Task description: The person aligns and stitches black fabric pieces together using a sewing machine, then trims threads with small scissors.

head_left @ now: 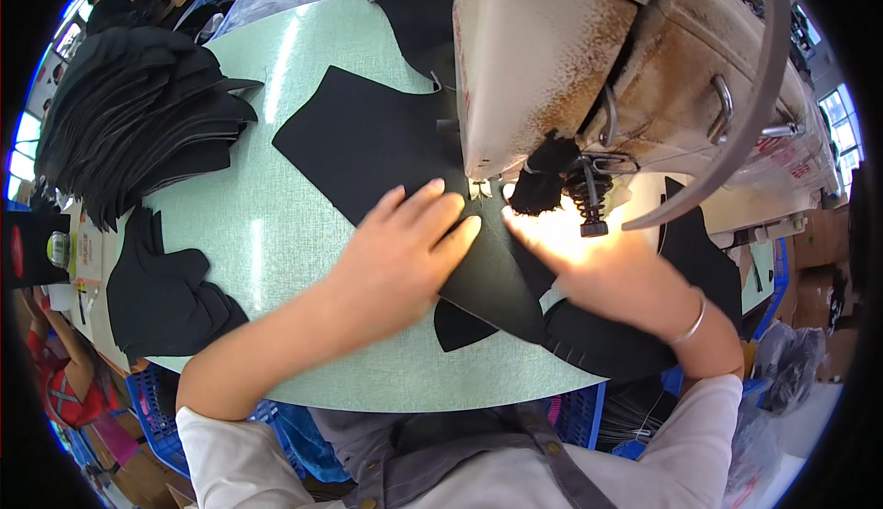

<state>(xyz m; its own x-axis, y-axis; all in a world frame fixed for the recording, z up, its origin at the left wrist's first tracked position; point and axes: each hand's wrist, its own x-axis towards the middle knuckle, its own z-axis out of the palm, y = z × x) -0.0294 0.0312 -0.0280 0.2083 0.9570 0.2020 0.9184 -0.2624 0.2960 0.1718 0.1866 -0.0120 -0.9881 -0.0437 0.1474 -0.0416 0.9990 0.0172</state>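
A black sheet piece [359, 146], perhaps leather or coated fabric, lies on the pale green table [303, 261] and runs under the presser foot [480, 189] of a sewing machine [543, 58]. My left hand [400, 247] rests on this piece just left of the foot, fingers stretched out and pressing it down. On the other side, my right hand [612, 279] reaches in beneath the machine's head, its fingers extended close to the foot. Lamp glare washes out part of that hand. Smaller black pieces [460, 325] lie partly under the sheet.
A tall stack of black cut pieces [138, 123] stands at the far left, with a smaller pile [170, 293] nearer. More black pieces [607, 343] lie by my right forearm. The curved grey lever [745, 141] hangs at right. Blue crates [579, 412] sit below the table edge.
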